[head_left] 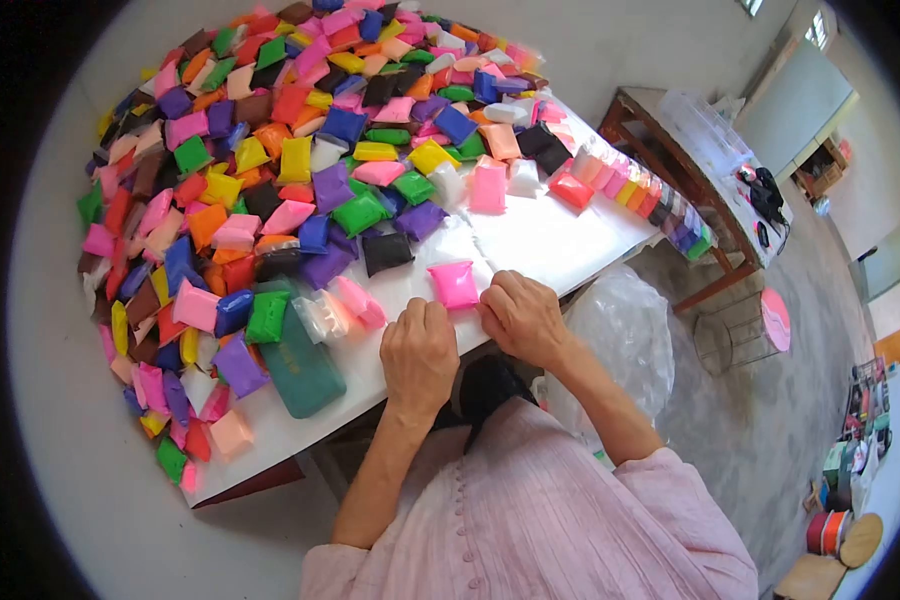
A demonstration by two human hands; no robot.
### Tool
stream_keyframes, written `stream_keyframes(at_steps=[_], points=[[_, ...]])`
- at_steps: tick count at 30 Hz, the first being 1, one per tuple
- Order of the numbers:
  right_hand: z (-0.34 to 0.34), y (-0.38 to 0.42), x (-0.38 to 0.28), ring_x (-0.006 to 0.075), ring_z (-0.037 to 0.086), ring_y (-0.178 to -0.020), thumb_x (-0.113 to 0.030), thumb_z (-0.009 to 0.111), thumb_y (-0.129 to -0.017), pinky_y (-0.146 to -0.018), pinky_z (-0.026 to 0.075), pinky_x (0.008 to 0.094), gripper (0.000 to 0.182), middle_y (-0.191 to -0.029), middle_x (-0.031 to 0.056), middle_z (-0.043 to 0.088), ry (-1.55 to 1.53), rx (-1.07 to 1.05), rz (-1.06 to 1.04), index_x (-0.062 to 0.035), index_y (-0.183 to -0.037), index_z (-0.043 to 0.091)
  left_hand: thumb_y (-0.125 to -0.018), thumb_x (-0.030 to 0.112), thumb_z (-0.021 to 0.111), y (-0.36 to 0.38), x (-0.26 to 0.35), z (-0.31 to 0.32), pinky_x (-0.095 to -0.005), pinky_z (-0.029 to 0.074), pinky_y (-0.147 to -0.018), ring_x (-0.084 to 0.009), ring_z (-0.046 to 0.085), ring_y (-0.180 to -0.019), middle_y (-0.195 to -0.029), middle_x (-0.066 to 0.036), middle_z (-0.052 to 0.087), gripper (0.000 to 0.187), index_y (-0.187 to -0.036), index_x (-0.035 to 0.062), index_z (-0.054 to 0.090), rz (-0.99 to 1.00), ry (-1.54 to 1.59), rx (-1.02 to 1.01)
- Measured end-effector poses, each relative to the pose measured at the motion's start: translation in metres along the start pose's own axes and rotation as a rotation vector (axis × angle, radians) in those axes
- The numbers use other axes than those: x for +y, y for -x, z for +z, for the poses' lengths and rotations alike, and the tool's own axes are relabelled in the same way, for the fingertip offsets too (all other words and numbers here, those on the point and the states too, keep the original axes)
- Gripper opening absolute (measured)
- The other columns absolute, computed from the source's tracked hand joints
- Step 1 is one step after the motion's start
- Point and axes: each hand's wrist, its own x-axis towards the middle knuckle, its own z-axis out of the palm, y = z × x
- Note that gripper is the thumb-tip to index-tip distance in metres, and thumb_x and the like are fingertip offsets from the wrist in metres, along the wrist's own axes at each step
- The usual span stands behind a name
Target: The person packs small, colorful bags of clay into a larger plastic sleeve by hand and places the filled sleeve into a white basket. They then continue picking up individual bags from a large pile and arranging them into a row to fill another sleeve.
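Observation:
A bright pink packet [454,285] lies at the table's front edge, between and just beyond my two hands. My right hand [523,315] is closed with its fingertips at the packet's right edge, seemingly pinching it. My left hand [420,355] is closed in a fist near the packet's lower left corner; its fingertips are hidden, and anything in it cannot be made out. Left of that fist are a light pink packet [359,302] and a dark green case [307,370], with a green packet [267,317] on its edge.
A large heap of colourful packets [295,160] covers the table's left and back. A row of multicoloured packets [645,192] lines the right end. A clear plastic bag [620,345] hangs below the front edge. Beyond stand a pink-topped stool [774,320] and a second table [660,115].

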Motion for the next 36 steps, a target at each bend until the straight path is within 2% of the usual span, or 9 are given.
stream_keyframes(at_steps=[4, 7, 11, 12, 19, 21, 24, 31, 36], points=[[-0.005, 0.0, -0.007, 0.0271, 0.058, -0.072, -0.013, 0.066, -0.083, -0.063, 0.047, 0.0386, 0.013, -0.079, 0.0094, 0.054, -0.028, -0.007, 0.068, -0.0046, -0.084, 0.057, -0.084, 0.005, 0.059, 0.004, -0.002, -0.001, -0.0433, 0.045, -0.064, -0.0333, 0.056, -0.073, -0.08, -0.014, 0.051, 0.009, -0.082, 0.0035, 0.051, 0.044, -0.006, 0.023], [-0.021, -0.003, -0.019, 0.0318, 0.06, -0.07, -0.019, 0.065, -0.089, -0.062, 0.047, 0.0408, 0.019, -0.078, 0.012, 0.056, -0.246, -0.048, 0.372, -0.0011, -0.084, 0.059, -0.08, 0.003, 0.059, 0.009, -0.004, -0.004, -0.0413, 0.044, -0.063, -0.0302, 0.054, -0.071, -0.078, -0.012, 0.049, 0.008, -0.084, 0.0031, 0.052, 0.116, -0.024, 0.085], [-0.032, -0.025, -0.034, 0.0189, 0.06, -0.062, -0.031, 0.07, -0.091, -0.057, 0.046, 0.0337, 0.036, -0.077, 0.0116, 0.066, -0.624, -0.182, 0.769, 0.0033, -0.098, 0.065, -0.08, 0.002, 0.061, 0.013, 0.002, -0.008, -0.0385, 0.042, -0.059, -0.0272, 0.052, -0.068, -0.077, -0.011, 0.048, 0.014, -0.093, -0.0004, 0.059, 0.272, -0.082, 0.169], [-0.028, -0.028, -0.033, 0.0113, 0.059, -0.064, -0.034, 0.074, -0.088, -0.056, 0.045, 0.0288, 0.043, -0.075, 0.0096, 0.067, -0.657, -0.199, 0.769, 0.0038, -0.105, 0.066, -0.079, 0.003, 0.06, 0.013, 0.004, -0.012, -0.0371, 0.041, -0.058, -0.0257, 0.052, -0.068, -0.078, -0.01, 0.049, 0.014, -0.093, -0.0007, 0.059, 0.306, -0.13, 0.183], [-0.024, -0.045, -0.031, 0.0045, 0.055, -0.064, -0.029, 0.078, -0.085, -0.056, 0.043, 0.0235, 0.037, -0.08, 0.005, 0.068, -1.197, -0.192, 0.796, 0.0027, -0.1, 0.067, -0.078, 0.004, 0.064, 0.01, -0.006, -0.028, -0.0334, 0.043, -0.058, -0.0216, 0.057, -0.071, -0.082, -0.009, 0.054, 0.019, -0.096, -0.0012, 0.063, 0.224, 0.045, 0.31], [-0.02, -0.045, -0.032, 0.0033, 0.054, -0.064, -0.028, 0.078, -0.084, -0.056, 0.043, 0.0227, 0.034, -0.083, 0.0041, 0.069, -1.253, -0.147, 0.768, 0.0018, -0.097, 0.069, -0.079, 0.005, 0.065, 0.014, -0.008, -0.031, -0.0332, 0.044, -0.058, -0.0212, 0.057, -0.071, -0.083, -0.009, 0.055, 0.02, -0.097, -0.0017, 0.064, 0.249, -0.085, 0.311], [-0.019, -0.045, -0.033, 0.0009, 0.05, -0.065, -0.025, 0.077, -0.086, -0.055, 0.038, 0.02, 0.03, -0.082, -0.0022, 0.066, -0.843, -0.199, 0.717, 0.0, -0.101, 0.069, -0.08, 0.005, 0.064, 0.015, -0.015, -0.032, -0.0326, 0.043, -0.057, -0.0201, 0.057, -0.07, -0.084, -0.009, 0.056, 0.02, -0.098, -0.0021, 0.064, 0.333, -0.223, 0.31], [-0.018, -0.062, -0.034, 0.0115, 0.061, -0.066, -0.026, 0.078, -0.082, -0.064, 0.049, 0.0287, 0.033, -0.085, 0.0075, 0.071, -0.758, -0.333, 0.655, 0.001, -0.099, 0.071, -0.08, 0.007, 0.064, 0.014, -0.015, -0.038, -0.0324, 0.044, -0.062, -0.0192, 0.055, -0.071, -0.089, -0.009, 0.059, 0.026, -0.104, -0.0026, 0.065, 0.472, -0.333, 0.205], [-0.001, -0.076, -0.025, 0.0184, 0.063, -0.08, -0.019, 0.074, -0.08, -0.076, 0.051, 0.0329, 0.04, -0.094, 0.0117, 0.069, -0.802, -0.244, 0.408, 0.0026, -0.113, 0.065, -0.085, 0.006, 0.062, 0.002, -0.029, -0.071, -0.0381, 0.049, -0.082, -0.0253, 0.062, -0.092, -0.107, -0.012, 0.063, 0.03, -0.114, 0.0004, 0.064, 0.342, -0.251, 0.297]])
